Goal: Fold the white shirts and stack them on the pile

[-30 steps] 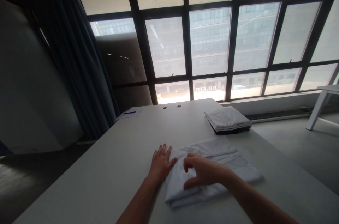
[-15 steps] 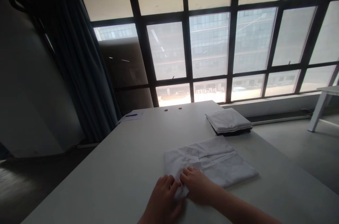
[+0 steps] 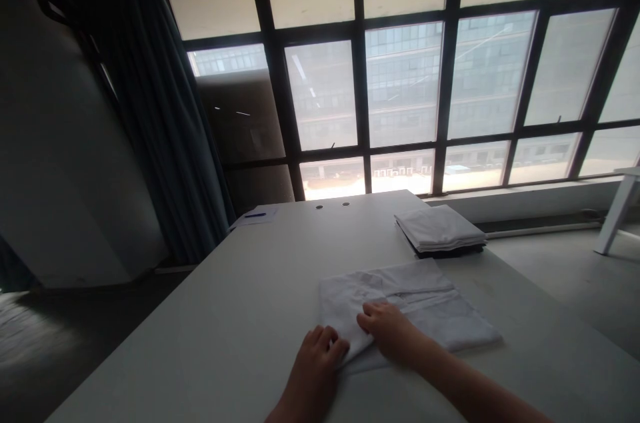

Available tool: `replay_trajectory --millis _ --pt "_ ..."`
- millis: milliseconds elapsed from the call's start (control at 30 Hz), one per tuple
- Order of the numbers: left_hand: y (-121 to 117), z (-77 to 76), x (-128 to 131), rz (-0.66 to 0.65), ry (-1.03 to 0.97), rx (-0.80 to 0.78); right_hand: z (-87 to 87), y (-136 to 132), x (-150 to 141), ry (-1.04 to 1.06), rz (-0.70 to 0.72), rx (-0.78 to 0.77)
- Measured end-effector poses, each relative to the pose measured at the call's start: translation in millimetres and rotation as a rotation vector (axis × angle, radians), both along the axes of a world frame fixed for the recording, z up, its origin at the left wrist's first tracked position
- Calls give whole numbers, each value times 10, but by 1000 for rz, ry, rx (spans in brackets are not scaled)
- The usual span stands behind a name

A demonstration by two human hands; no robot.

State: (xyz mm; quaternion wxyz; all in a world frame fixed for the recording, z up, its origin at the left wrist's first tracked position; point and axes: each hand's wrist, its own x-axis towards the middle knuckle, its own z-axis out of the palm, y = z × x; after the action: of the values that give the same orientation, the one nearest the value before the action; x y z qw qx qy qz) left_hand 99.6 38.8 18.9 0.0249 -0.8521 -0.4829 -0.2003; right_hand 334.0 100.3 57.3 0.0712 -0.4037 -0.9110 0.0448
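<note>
A white shirt [image 3: 415,293] lies folded on the white table, with layered folds and creases across its middle. My left hand [image 3: 320,360] is at its near left corner, the fingers curled closed on the edge of the cloth. On the near part of the shirt, my right hand [image 3: 387,326] has its fingers bent and closed on a fold. Between the two hands a flap of the fabric slants over the layer below. The fingertips of both hands are partly hidden.
A stack of folded white cloths [image 3: 440,228], with black at the bottom, sits near the table's right edge. Papers with a blue pen [image 3: 255,214] lie at the far left of the table [image 3: 240,316]. Beyond are windows and a dark curtain [image 3: 170,123].
My right hand has moved right and slightly away from my left hand along the shirt. The flap near the left corner now lies flatter. The camera view has shifted slightly left.
</note>
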Motion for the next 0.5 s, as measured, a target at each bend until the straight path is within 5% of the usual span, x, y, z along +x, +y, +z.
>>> replay_trajectory --millis 167,333,500 --pt "-61 127 21 -59 -53 -109 90 20 108 -11 27 2" --pt "-129 254 -31 -149 -78 -155 -94 -119 92 -41 90 -74" --pt "-104 198 -44 -169 -13 -147 -196 -144 10 -9 133 -23"
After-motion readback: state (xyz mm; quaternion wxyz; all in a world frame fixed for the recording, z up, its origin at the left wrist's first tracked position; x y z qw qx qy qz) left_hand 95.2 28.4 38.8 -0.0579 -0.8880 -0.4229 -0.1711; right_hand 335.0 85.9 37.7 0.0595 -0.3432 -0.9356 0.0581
